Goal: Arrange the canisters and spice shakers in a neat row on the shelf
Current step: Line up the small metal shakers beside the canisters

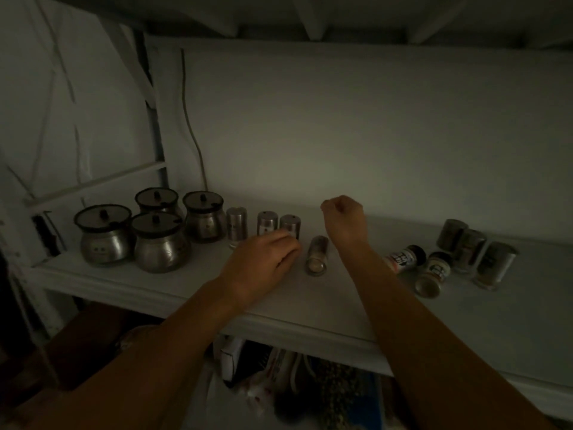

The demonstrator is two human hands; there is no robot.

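Observation:
Several round steel canisters (159,243) with dark lids cluster at the left of the white shelf (310,308). To their right stand three steel spice shakers (236,227) in a loose row. My left hand (263,259) reaches over the base of the two right-hand ones (290,225), its fingertips curled against them. One shaker (317,256) lies on its side between my hands. My right hand (342,217) is a closed fist raised above the shelf, holding nothing. Further right, two labelled spice jars (434,273) lie tipped and three steel shakers (477,252) lean.
A white back wall (341,135) rises behind the shelf, with a thin cable (192,131) hanging down it. White frame bars stand at the left. Below the shelf edge lie cluttered packets and boxes (279,373). The scene is dim.

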